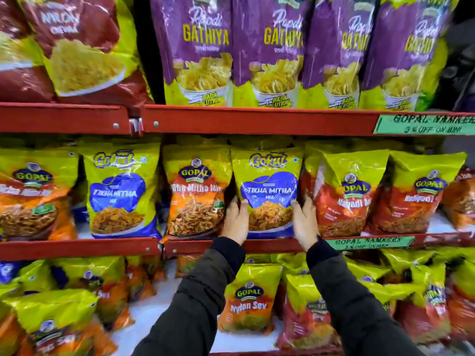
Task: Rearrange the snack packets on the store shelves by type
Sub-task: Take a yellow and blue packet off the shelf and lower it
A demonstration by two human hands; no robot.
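While upright on the middle shelf (257,244), Gokul packet (267,191) is clasped at both sides: left hand (236,222), right hand (304,223); fingertips hidden behind neighbouring packets.

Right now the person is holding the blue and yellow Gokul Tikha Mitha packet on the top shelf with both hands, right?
Not quite. The Gokul Tikha Mitha packet is on the middle shelf, not the top one; the top shelf holds the purple Papdi Gathiya packets. The rest is right: in the head view the left hand and right hand grip its two sides.
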